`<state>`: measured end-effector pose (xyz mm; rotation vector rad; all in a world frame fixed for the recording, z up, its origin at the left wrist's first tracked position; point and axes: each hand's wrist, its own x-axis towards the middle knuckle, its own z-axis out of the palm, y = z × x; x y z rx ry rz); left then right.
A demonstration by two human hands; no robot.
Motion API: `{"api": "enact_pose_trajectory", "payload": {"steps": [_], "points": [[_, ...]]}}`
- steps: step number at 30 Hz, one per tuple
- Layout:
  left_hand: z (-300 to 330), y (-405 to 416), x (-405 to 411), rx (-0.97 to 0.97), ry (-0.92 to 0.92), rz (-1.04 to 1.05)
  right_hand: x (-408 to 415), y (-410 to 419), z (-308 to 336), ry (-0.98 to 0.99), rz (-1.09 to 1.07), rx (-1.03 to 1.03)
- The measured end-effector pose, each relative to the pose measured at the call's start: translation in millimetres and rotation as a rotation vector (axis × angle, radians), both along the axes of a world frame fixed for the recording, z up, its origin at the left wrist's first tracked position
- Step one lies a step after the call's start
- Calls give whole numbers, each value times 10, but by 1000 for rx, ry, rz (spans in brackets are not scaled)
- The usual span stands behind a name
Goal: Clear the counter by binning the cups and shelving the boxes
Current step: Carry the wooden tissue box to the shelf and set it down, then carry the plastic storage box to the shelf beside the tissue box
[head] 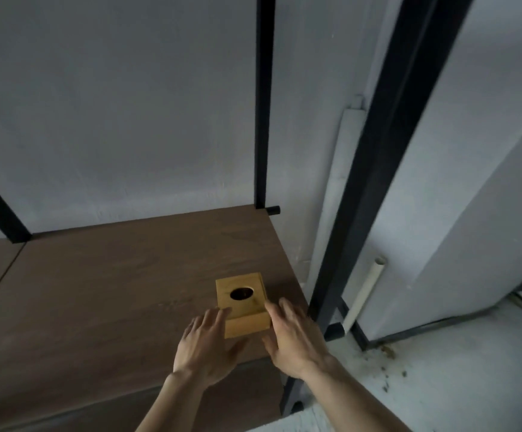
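A small yellow wooden box [243, 304] with a dark round hole in its top rests on the brown shelf board [104, 291], near the board's right front corner. My left hand [205, 347] lies at the box's left front side, fingers spread, fingertips touching its edge. On the box's right side my right hand [294, 338] has its fingers spread too, fingertips at the box's right edge. Neither hand is closed around the box. No cups are in view.
Black metal shelf posts [263, 101] rise behind and to the right of the board. A grey wall [113, 104] backs the shelf. White pipes [365, 294] lean in the corner at right. The floor [440, 378] at lower right has scattered debris.
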<state>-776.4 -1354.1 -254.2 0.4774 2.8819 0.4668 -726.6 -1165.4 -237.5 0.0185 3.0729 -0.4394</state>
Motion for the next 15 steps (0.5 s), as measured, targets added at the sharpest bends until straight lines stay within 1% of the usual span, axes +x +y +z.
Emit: {"api": "enact_pose_trajectory", "payload": {"steps": [3, 6, 11, 15], "points": [[113, 4, 268, -92, 21, -109, 352, 81, 103, -36, 51, 5], [239, 150, 550, -156, 20, -199, 742, 243, 181, -55, 45, 5], [394, 597, 1200, -127, -5, -328, 1558, 796, 316, -101, -17, 20], [484, 1188, 1825, -145, -3, -435, 2475, 1421, 396, -100, -148, 36]]}}
